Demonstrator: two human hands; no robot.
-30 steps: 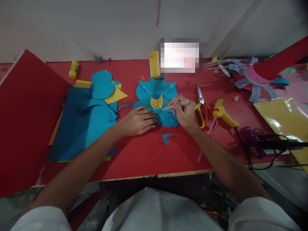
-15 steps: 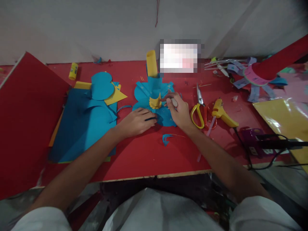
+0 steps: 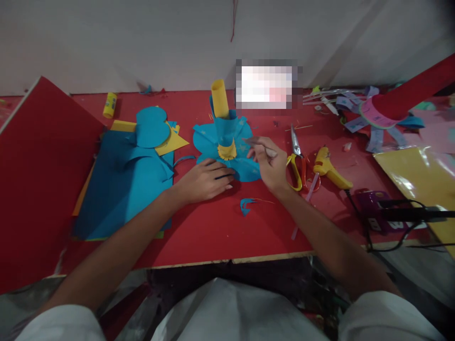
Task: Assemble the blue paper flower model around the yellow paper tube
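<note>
A blue paper flower (image 3: pixel 245 168) with faint pale star marks on its petals lies before me. From its middle rises a blue paper tube (image 3: pixel 226 129) with a fringed yellow paper band (image 3: pixel 227 150) at the foot and a yellow paper roll (image 3: pixel 220 98) standing at the top. My left hand (image 3: pixel 213 180) rests flat on the flower's near left edge, fingers stretched out. Pinched in my right hand (image 3: pixel 270 163) is a slim pen (image 3: pixel 271 153), its whitish end pointing right and its tip over the right petal. Whether the tip touches the paper I cannot tell.
Scissors (image 3: pixel 295 161) and a yellow glue gun (image 3: pixel 330 168) lie right of my right hand. Blue sheets (image 3: pixel 117 189) and a glue stick (image 3: pixel 110 105) are at left, beside a leaning red board (image 3: pixel 42 189). A blue scrap (image 3: pixel 245 206) lies in front. A blurred bright screen stands behind.
The paper flower has turned and shifted slightly left, its tube now leaning left. My right hand has drawn a little to the right with the pen. My left hand has hardly moved.
</note>
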